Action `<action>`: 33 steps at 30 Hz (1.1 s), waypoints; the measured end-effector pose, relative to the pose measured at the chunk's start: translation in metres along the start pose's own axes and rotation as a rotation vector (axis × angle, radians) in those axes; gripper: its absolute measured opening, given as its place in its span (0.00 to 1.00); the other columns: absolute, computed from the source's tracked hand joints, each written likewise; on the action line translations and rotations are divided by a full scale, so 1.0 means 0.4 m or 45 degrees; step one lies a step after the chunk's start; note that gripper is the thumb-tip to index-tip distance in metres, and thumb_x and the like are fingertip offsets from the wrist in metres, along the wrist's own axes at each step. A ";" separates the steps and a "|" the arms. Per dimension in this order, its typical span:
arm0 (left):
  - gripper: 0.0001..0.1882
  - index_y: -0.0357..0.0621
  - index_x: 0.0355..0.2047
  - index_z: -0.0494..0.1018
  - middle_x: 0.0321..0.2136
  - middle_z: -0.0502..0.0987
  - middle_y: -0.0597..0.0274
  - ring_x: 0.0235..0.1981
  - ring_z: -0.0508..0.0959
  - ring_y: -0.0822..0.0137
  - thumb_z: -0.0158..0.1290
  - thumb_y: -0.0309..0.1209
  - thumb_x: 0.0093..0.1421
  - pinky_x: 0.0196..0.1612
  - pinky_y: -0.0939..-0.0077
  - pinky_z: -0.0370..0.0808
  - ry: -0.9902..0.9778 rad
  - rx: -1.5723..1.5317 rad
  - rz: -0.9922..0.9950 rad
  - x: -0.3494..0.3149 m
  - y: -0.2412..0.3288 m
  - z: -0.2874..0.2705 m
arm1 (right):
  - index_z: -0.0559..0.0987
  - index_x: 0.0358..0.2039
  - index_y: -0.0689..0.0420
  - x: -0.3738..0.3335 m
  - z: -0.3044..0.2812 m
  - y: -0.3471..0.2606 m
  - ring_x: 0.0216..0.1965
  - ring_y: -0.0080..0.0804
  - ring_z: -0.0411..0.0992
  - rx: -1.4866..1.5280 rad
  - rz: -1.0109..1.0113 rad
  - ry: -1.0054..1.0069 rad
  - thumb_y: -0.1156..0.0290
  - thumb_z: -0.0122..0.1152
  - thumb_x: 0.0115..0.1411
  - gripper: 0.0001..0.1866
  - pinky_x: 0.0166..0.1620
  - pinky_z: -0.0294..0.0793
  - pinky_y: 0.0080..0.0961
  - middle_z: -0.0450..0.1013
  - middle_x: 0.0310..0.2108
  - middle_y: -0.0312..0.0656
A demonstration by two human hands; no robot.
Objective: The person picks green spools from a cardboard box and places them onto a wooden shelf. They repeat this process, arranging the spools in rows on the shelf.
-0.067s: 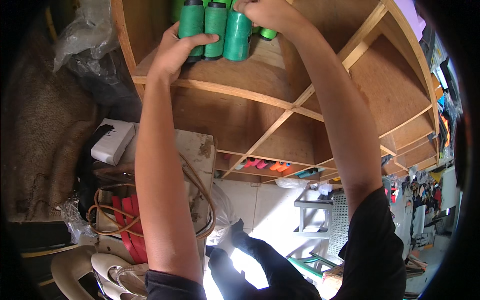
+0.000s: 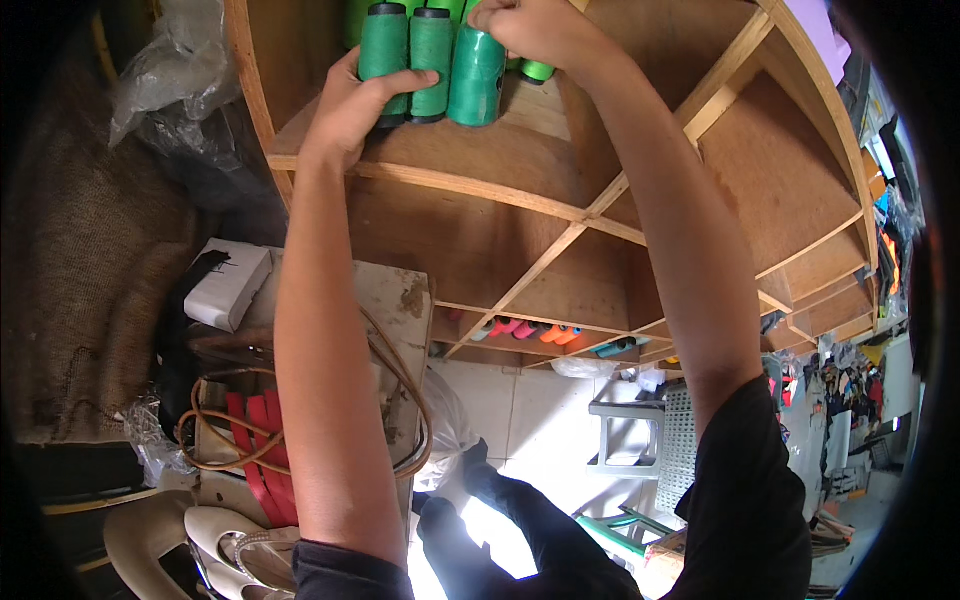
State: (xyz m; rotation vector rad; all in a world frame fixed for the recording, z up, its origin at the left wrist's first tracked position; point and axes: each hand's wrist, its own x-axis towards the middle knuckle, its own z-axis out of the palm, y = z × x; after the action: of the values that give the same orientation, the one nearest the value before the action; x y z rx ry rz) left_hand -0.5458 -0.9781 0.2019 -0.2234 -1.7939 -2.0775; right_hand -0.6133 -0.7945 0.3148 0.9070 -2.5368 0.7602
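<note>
Three dark green thread spools stand upright side by side on a wooden shelf [image 2: 535, 150]. My left hand [image 2: 350, 105] wraps round the left spool [image 2: 383, 55], its thumb lying across the front of the middle spool [image 2: 430, 60]. At the upper end of the right spool [image 2: 477, 78], which has a glossy surface, my right hand [image 2: 535, 25] has its fingers closed; the fingertips are partly hidden. Behind these spools are brighter green ones, including a lime green spool [image 2: 537, 71] under my right hand.
Wooden dividers [image 2: 585, 215] split the shelving into compartments. Several colourful spools [image 2: 530, 329] lie lower down. On the left are a crumpled plastic bag [image 2: 175, 75], a white box [image 2: 228, 285], a brown cord [image 2: 400, 380] and pale shoes [image 2: 215, 540]. A grey stool [image 2: 628, 440] stands on the tiled floor.
</note>
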 end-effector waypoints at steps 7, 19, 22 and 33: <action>0.21 0.37 0.44 0.78 0.38 0.83 0.59 0.40 0.81 0.68 0.70 0.28 0.49 0.47 0.71 0.77 0.205 0.096 0.145 0.006 0.017 0.019 | 0.85 0.31 0.63 -0.003 -0.089 -0.082 0.30 0.35 0.76 0.133 0.240 -0.385 0.63 0.66 0.58 0.14 0.39 0.76 0.31 0.80 0.26 0.46; 0.21 0.36 0.41 0.77 0.34 0.85 0.56 0.36 0.83 0.67 0.71 0.30 0.49 0.44 0.69 0.79 0.421 0.286 0.256 0.008 -0.005 0.020 | 0.84 0.42 0.65 0.015 -0.031 -0.029 0.45 0.46 0.80 -0.036 0.195 0.022 0.63 0.75 0.50 0.23 0.50 0.78 0.36 0.81 0.42 0.57; 0.21 0.35 0.40 0.76 0.33 0.85 0.53 0.36 0.84 0.64 0.71 0.31 0.49 0.44 0.66 0.80 0.515 0.369 0.305 0.000 0.009 0.042 | 0.83 0.46 0.63 0.101 -0.060 -0.045 0.51 0.45 0.79 -0.078 0.378 0.478 0.59 0.75 0.51 0.26 0.53 0.78 0.37 0.80 0.47 0.56; 0.24 0.34 0.44 0.71 0.33 0.81 0.36 0.39 0.80 0.35 0.68 0.31 0.50 0.43 0.49 0.77 0.562 0.693 0.458 -0.024 -0.004 0.040 | 0.82 0.50 0.61 0.355 -0.022 0.146 0.53 0.47 0.78 -0.492 0.714 0.482 0.61 0.63 0.59 0.22 0.52 0.79 0.37 0.78 0.53 0.52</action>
State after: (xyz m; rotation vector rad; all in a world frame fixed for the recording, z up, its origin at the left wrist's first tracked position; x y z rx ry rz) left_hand -0.5396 -0.9605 0.1996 0.0608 -1.7949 -1.2208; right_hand -0.7555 -0.8192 0.3675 -0.0801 -2.4632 0.4881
